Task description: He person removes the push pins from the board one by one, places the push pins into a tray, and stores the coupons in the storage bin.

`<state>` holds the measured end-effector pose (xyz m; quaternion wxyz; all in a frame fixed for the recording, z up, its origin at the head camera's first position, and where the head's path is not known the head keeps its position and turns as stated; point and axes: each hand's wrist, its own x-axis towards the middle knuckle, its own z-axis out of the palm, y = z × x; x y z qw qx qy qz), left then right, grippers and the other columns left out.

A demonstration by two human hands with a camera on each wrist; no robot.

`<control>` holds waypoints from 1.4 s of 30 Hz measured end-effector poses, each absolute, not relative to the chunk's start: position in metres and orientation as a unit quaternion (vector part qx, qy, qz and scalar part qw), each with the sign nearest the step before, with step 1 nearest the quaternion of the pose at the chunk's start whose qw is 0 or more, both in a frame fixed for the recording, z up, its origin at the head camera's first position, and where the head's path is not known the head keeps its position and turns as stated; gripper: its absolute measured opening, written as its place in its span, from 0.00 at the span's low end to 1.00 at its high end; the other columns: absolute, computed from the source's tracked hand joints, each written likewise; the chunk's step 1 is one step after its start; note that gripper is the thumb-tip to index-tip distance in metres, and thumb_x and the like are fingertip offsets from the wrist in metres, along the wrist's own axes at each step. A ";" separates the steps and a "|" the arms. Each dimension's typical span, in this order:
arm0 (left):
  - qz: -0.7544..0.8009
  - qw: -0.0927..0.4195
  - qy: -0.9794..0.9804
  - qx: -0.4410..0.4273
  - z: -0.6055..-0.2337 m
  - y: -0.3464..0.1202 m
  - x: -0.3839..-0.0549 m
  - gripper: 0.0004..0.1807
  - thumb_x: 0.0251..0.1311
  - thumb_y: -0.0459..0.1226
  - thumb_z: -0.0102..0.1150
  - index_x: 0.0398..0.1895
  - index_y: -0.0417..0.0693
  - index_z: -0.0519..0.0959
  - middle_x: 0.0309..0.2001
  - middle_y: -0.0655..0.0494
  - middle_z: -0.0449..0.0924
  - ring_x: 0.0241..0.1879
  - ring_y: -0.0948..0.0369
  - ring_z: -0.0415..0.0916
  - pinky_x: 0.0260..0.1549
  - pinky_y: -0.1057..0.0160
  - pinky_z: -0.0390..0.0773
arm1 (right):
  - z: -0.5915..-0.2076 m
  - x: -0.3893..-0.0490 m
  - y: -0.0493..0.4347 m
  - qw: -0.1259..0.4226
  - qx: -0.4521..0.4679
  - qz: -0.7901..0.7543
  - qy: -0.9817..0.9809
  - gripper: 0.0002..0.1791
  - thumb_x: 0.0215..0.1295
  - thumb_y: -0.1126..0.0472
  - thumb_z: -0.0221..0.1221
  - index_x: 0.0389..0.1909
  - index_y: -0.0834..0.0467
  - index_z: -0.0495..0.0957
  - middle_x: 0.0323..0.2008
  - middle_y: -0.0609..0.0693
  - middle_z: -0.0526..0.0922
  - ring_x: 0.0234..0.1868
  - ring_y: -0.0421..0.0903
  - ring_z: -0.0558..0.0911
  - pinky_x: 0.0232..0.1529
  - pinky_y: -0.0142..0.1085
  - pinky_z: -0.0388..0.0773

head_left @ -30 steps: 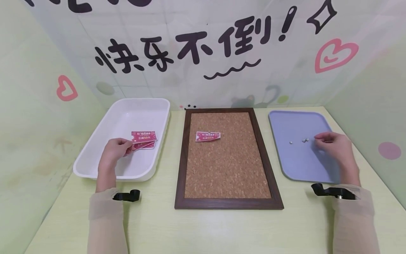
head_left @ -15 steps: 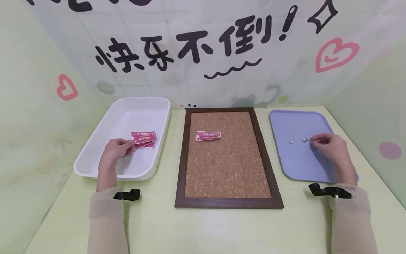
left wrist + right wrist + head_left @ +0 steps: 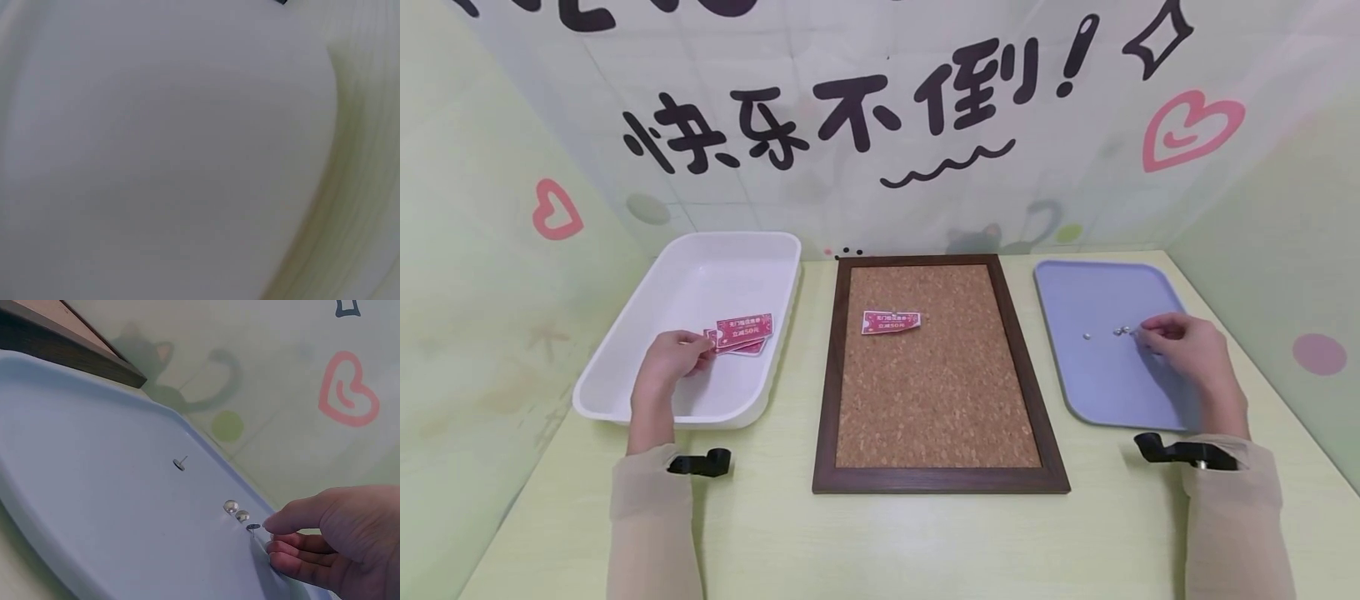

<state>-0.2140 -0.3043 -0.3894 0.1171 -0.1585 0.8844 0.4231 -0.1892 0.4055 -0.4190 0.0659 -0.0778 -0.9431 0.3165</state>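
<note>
Over the white tub [image 3: 625,408], my left hand [image 3: 670,364] pinches the left end of a pink-and-white paper coupon [image 3: 743,331]. Other coupons lie fanned partly beneath it; whether the hand grips these too is unclear. My right hand [image 3: 1187,348] is low over the blue tray [image 3: 1120,400], fingers loosely bent. In the right wrist view, a thumbtack [image 3: 253,527] is just off the thumb tip, with two domed tacks [image 3: 231,506] beside it. Another tack [image 3: 180,464] lies farther off, pin up. Only tub and table show in the left wrist view.
A cork board [image 3: 936,392] in a dark wooden frame lies between tub and tray. One coupon [image 3: 891,322] sits on its upper left, with a tack at its top edge. A printed backdrop [image 3: 850,192] rises behind the table [image 3: 880,542].
The held coupon has tilted, its right end up, and shifted slightly right over the others. My right hand moved left toward the tacks, then slightly back right.
</note>
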 end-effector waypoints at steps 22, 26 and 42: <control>0.441 0.057 0.893 -0.078 -0.365 -0.277 -0.208 0.23 0.75 0.39 0.49 0.63 0.28 0.71 0.54 0.34 0.75 0.49 0.50 0.74 0.46 0.59 0.77 | -0.394 -0.199 0.370 0.108 -0.015 0.364 -0.925 0.18 0.70 0.57 0.61 0.49 0.68 0.81 0.26 0.25 0.77 0.28 0.22 0.74 0.29 0.21 0.69; 0.431 0.051 0.899 -0.062 -0.360 -0.265 -0.207 0.22 0.75 0.40 0.50 0.62 0.30 0.72 0.52 0.35 0.75 0.48 0.49 0.72 0.44 0.60 0.75 | -0.391 -0.201 0.361 0.109 0.002 0.382 -0.918 0.17 0.70 0.59 0.61 0.49 0.69 0.80 0.26 0.26 0.79 0.27 0.23 0.76 0.28 0.21 0.70; 0.453 -0.003 0.891 0.028 -0.355 -0.217 -0.206 0.15 0.73 0.36 0.52 0.54 0.33 0.77 0.44 0.38 0.80 0.36 0.56 0.78 0.35 0.67 0.78 | -0.374 -0.204 0.334 0.099 0.066 0.379 -0.918 0.15 0.72 0.60 0.60 0.51 0.68 0.80 0.35 0.49 0.85 0.30 0.30 0.80 0.29 0.25 0.73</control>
